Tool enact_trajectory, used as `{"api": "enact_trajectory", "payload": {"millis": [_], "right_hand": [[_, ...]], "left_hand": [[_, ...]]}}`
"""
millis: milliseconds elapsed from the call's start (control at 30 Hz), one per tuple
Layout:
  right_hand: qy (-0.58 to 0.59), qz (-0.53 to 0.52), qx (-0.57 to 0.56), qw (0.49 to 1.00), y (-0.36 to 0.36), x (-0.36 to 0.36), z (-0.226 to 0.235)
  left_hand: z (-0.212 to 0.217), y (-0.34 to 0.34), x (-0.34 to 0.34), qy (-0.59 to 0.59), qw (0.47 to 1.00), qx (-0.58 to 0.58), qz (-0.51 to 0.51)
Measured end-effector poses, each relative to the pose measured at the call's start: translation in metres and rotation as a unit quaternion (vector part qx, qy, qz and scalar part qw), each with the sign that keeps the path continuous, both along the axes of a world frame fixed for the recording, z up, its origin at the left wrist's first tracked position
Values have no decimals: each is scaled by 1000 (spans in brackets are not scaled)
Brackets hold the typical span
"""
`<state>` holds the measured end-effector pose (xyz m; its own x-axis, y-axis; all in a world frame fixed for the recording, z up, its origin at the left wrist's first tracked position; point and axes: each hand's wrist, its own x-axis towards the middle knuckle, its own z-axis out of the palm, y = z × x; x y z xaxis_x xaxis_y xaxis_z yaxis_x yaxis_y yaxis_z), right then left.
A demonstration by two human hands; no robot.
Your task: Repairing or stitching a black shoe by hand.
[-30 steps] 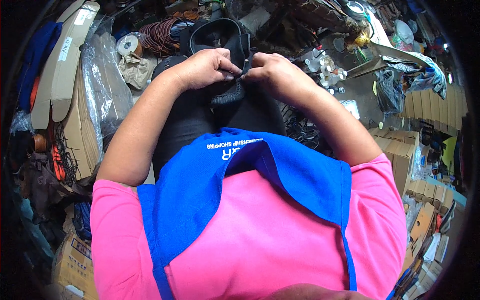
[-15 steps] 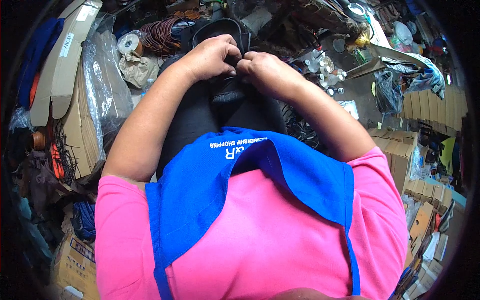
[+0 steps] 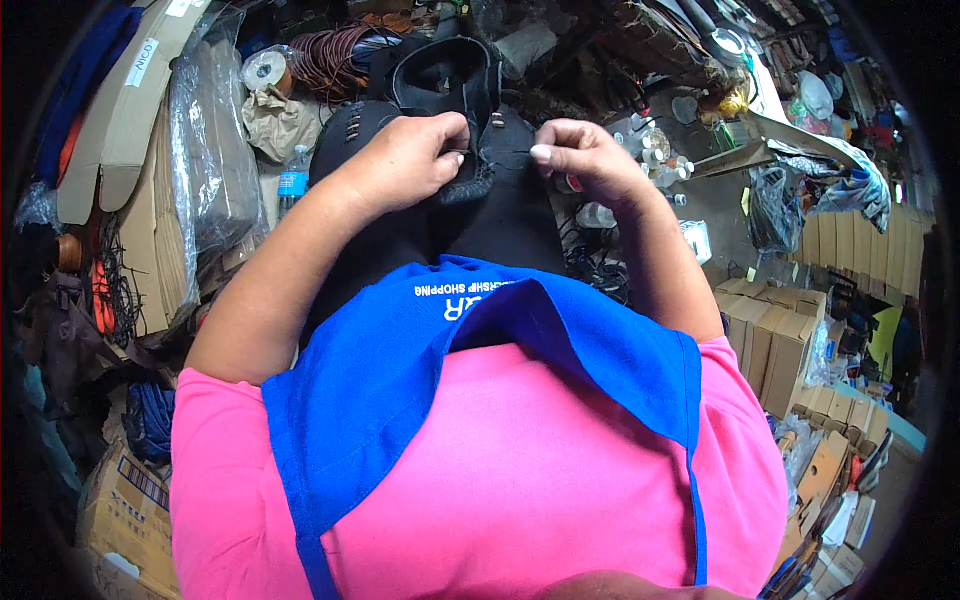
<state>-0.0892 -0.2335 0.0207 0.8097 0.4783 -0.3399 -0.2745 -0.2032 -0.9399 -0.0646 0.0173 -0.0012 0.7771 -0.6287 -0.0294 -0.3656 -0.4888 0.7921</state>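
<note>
Black leather piece point(image 3: 485, 88) at the lap's point(image 3: 500, 225) knee end, looking stiff yet light, best gripped by its rim; left hand point(image 3: 412, 158) pinching its side, right hand point(image 3: 592, 165) pinched apart, perhaps on thread.

Over the far edge of the lap, in black trousers point(image 3: 500, 225), a black piece point(image 3: 485, 95) with a rounded opening is lying between the knees. The left hand point(image 3: 425, 160) is curling its fingers and thumb onto the piece's near part. The right hand point(image 3: 585, 160) is hovering by the lap's right edge, well apart from the left, its thumb and forefinger drawing near each other. A blue-labelled bottle point(image 3: 293, 182) is standing beyond the lap's left edge; white-capped bottles point(image 3: 655, 158) are crowding beyond its right.
</note>
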Motion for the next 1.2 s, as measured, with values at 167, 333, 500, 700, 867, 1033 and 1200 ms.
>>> {"api": "enact_trajectory", "payload": {"millis": [167,333,500,700,867,1033,1200], "right_hand": [[59,-65,278,957,-16,5,-8],[147,-111,376,908,-37,8,-21],[-195,-42,-260,945,2,-1,-20],[-426,84,-432,791,-6,-27,-38],[-258,-27,-307,916,-16,-35,-64],[116,-270,185,938,-51,-30,-48],[-106,-138,-68,982,-28,20,-9]], "left_hand": [[16,30,11,-112,991,67,5],[10,39,22,-171,971,5,165],[6,-9,-2,357,749,-541,136],[-28,45,30,458,689,-554,90],[2,48,33,407,760,-452,227],[18,137,38,-34,987,58,148],[28,80,-7,-155,975,-23,160]]}}
